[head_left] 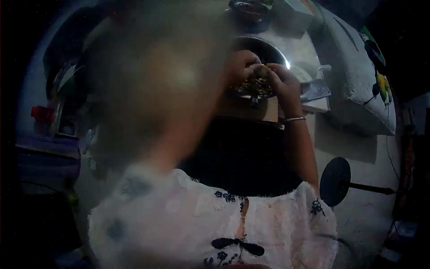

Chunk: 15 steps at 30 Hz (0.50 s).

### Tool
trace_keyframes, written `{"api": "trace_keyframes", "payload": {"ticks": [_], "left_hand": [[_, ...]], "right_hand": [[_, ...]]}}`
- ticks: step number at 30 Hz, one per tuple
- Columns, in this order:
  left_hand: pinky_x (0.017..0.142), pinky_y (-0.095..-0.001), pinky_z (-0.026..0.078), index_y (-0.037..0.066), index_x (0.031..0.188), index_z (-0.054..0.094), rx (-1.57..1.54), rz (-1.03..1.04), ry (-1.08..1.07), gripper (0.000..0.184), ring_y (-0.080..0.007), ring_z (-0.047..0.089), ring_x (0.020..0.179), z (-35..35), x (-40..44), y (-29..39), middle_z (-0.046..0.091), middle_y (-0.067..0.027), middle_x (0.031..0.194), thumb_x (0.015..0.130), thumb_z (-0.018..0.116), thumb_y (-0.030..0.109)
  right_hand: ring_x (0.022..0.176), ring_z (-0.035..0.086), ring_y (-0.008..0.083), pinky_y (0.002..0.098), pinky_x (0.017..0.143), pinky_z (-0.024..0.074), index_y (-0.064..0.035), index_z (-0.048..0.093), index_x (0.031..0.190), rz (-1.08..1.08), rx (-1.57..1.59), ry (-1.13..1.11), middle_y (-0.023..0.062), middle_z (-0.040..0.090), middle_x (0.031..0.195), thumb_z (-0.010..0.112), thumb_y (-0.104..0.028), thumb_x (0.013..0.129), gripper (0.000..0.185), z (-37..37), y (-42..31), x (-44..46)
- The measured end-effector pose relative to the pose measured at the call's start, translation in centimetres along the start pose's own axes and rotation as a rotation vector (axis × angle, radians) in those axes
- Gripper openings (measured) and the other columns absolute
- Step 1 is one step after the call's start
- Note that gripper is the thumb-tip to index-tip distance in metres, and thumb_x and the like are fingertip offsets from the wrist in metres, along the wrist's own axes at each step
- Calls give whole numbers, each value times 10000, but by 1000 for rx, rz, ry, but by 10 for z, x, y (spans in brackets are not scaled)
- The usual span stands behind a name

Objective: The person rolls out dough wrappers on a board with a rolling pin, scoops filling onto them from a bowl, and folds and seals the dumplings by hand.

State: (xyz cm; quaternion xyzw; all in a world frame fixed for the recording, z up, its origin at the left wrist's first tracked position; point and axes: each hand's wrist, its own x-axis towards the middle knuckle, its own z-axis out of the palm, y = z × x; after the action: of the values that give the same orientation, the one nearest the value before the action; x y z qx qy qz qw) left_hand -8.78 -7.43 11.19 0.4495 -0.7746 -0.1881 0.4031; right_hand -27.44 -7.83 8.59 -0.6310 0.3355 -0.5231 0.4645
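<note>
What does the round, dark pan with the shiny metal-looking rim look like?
The round, dark pan appears wide and upright, its rim glinting at the right. Small yellowish and dark bits lie in its near part. A short dark piece, perhaps a handle, shows at the near edge. The person's right hand and left hand meet above it; whether they touch it is unclear. Blur hides its left side.

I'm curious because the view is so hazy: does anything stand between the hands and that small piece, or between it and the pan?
Nothing visible does: the left hand and right hand meet at the small piece, over the open pan.
</note>
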Motion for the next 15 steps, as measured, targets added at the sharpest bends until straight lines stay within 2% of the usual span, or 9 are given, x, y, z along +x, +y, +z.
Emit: {"api": "trace_keyframes", "payload": {"ticks": [2,5,9,11,15], "left_hand": [[706,-346,487,50,890,648,-60,33,18,131,-252,611,784,0,0,-1,629,-98,831,820,630,160],[718,-334,489,54,906,654,-26,50,7,143,-239,617,807,2,1,-4,640,-102,873,826,626,170],[721,-327,494,62,916,659,-21,42,-48,145,-232,627,820,-3,0,8,651,-102,889,827,625,171],[719,-334,498,69,915,663,-11,34,-98,147,-237,635,817,-1,2,4,659,-97,873,823,629,178],[706,-341,499,71,910,662,46,58,-97,142,-246,638,797,0,2,-1,658,-97,842,823,629,178]], "right_hand": [[800,609,119,254,708,493,-13,661,956,81,-22,2,63,661,892,627,-113,849,150,-2,0,0],[782,611,118,257,691,497,-12,668,943,45,-114,45,60,663,872,630,-114,847,145,-2,0,-1],[763,612,119,260,675,498,-5,669,914,70,-14,61,58,665,853,635,-121,845,139,-3,4,-1],[756,616,131,262,672,495,-16,666,902,-44,-246,41,64,659,831,639,-113,837,120,-4,1,0],[732,616,148,272,655,493,-27,653,857,-164,-418,24,73,646,802,634,-97,832,77,-3,-1,-1]]}}
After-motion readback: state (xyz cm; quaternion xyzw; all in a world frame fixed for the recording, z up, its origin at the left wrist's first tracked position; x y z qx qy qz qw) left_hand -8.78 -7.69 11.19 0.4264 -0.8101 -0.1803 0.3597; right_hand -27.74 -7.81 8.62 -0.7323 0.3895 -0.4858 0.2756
